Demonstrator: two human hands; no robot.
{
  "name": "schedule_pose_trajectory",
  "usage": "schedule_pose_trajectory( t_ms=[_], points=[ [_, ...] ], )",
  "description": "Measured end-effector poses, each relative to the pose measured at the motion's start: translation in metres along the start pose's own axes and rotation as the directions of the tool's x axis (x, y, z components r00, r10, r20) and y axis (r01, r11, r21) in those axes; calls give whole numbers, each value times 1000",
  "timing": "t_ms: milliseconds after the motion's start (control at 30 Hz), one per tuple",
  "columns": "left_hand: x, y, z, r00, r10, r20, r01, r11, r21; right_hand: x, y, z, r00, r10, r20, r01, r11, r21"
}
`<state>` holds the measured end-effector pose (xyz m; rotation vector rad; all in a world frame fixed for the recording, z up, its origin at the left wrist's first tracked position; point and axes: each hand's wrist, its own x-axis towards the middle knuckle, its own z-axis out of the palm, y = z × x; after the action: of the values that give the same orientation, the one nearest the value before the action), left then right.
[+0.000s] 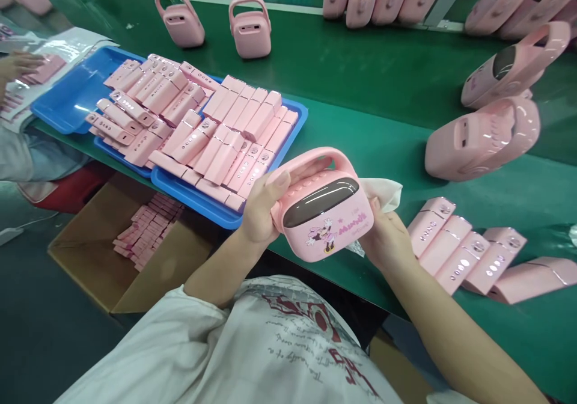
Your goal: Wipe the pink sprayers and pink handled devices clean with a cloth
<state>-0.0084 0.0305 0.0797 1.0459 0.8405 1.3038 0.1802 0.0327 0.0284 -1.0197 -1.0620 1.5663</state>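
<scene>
Held up in front of me is a pink handled device point(325, 226), with a dark display strip and a cartoon print on its front. My left hand point(261, 208) is closed around its left side, thumb by the base of the carrying handle. At its right edge, my right hand point(390, 235) pinches a white cloth point(383, 192) against the casing; some of those fingers are hidden behind the device. Several pink rectangular units point(455, 247) lie on the green bench to the right of my right hand.
Blue trays point(295, 130) piled with pink units are on the left. A cardboard box point(97, 260) with more units stands below. Several handled devices point(480, 139) stand at the right and back of the green bench point(360, 133). At far left, another person's hand point(20, 64) touches pink units.
</scene>
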Motion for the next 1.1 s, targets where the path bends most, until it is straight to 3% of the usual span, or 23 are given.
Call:
schedule_pose_trajectory(
  t_ms=[200, 267, 400, 567, 900, 1100],
  points=[
    [0, 5, 6, 997, -72, -21, 71, 997, -45, 2, 3, -3, 964, -88, 251, 84, 996, 26],
    [1, 5, 8, 994, -105, 4, 105, 994, -37, 1, 3, -1, 958, -77, 276, 77, 997, 11],
    [3, 3, 10, 986, -157, 53, 158, 987, -11, -1, 5, 3, 975, -30, 222, 32, 999, -2],
    [7, 0, 9, 978, -207, 30, 209, 974, -91, -2, 11, 0, 963, 0, 269, -13, 999, 46],
    [2, -4, 12, 984, -115, 133, 121, 992, -41, 2, -2, 7, 990, 22, 140, -36, 994, 99],
    [-7, -17, 14, 993, -107, 56, 105, 994, 32, 3, 3, 6, 993, 30, 113, -36, 998, 51]
  ],
)
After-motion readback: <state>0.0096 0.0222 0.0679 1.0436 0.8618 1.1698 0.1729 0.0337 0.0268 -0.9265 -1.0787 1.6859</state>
